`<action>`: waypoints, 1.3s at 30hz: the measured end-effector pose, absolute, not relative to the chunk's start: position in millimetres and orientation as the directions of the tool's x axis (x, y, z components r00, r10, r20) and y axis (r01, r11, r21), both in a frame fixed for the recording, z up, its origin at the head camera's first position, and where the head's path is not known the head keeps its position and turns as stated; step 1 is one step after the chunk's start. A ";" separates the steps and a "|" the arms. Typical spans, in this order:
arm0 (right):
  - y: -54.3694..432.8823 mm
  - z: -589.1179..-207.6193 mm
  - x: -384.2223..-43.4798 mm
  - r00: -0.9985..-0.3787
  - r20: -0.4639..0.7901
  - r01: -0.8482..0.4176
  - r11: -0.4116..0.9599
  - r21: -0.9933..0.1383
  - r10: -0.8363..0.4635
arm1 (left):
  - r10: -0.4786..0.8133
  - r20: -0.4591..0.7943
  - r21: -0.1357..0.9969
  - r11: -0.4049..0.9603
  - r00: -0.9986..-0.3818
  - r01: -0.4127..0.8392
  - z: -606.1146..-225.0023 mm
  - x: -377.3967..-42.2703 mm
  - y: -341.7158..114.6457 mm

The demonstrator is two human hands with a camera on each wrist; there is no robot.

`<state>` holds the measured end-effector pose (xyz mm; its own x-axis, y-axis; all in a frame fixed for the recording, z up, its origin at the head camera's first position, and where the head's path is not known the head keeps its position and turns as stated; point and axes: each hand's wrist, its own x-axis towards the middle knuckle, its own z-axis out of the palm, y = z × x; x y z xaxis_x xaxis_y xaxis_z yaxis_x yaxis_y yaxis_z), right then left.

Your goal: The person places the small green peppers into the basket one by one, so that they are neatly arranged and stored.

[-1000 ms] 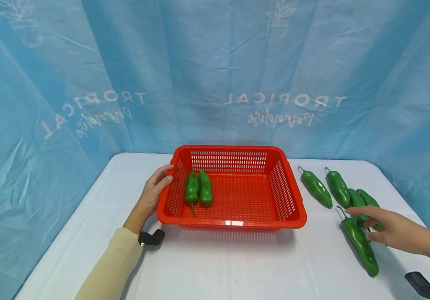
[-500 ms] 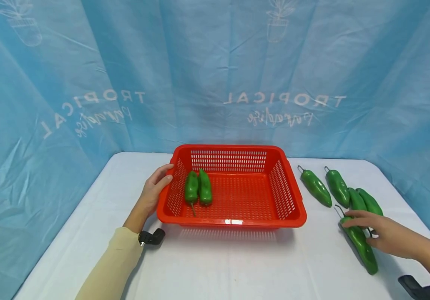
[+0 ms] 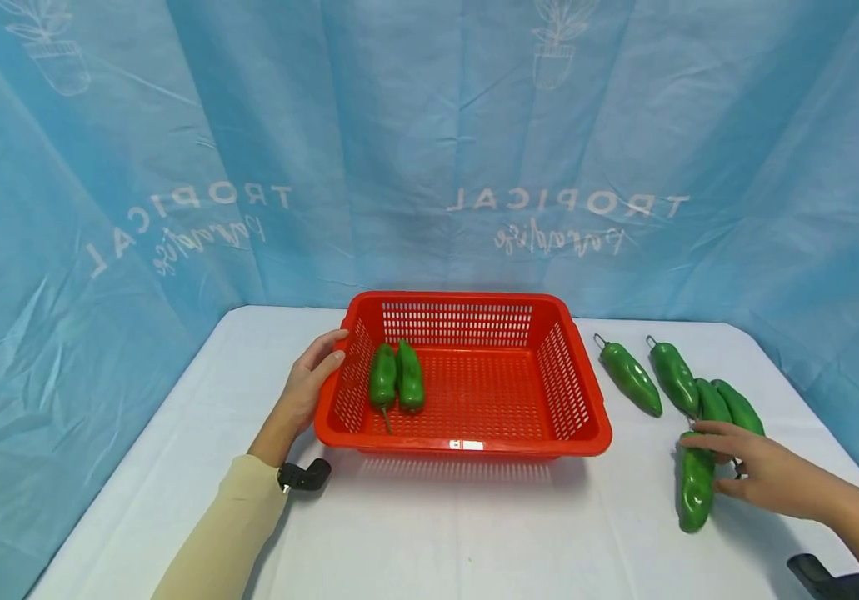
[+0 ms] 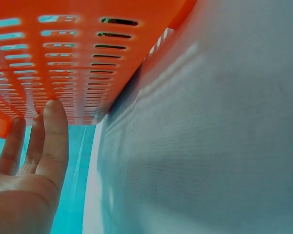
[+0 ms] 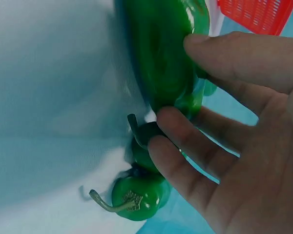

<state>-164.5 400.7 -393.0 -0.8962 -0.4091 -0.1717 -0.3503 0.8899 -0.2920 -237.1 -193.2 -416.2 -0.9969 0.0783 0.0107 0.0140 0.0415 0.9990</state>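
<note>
My left hand (image 3: pixel 303 390) holds the left rim of the red plastic basket (image 3: pixel 466 446). In the left wrist view, several fairly straight fingers (image 4: pixel 55 131) touch the basket's slotted outer wall. Two green chili peppers (image 3: pixel 382 379) lie side by side at the left inside the basket. On the right of the table, my right hand (image 3: pixel 766 471) pinches another green chili pepper (image 3: pixel 695 496) between thumb and fingers. The right wrist view shows the thumb on this pepper's side (image 5: pixel 161 53); the hand covers its stem end in the head view.
Beyond the right hand lie several more green chili peppers (image 3: pixel 630 379), two of them close by the fingers, with stems (image 5: pixel 107 204) visible in the right wrist view. A white cloth (image 3: pixel 459 533) covers the table. Blue printed curtains (image 3: pixel 414 167) hang behind and at both sides.
My right hand has moved left and down onto the nearest chili pepper and taken hold of it. The pepper has swung from a slant to nearly upright in view. My left hand and the basket stay put.
</note>
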 end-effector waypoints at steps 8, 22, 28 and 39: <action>389.7 -399.1 -160.0 -0.916 0.029 -0.400 0.906 -0.138 -0.400 | 0.082 0.019 0.999 0.033 -0.996 0.021 -417.5 -236.4 -193.4; 378.7 -395.2 -163.6 -0.945 -0.027 -0.319 0.939 -0.126 -0.325 | 0.079 0.052 0.998 0.019 -0.996 0.054 -418.2 -236.5 -193.4; 377.5 -394.1 -162.9 -0.904 0.046 -0.428 0.897 -0.108 -0.426 | 0.076 0.017 0.999 0.028 -0.997 0.019 -416.5 -235.9 -193.3; 374.7 -398.4 -175.1 -0.815 -0.022 -0.565 0.802 -0.192 -0.579 | 0.083 0.017 1.000 0.013 -0.996 0.019 -414.9 -235.6 -192.9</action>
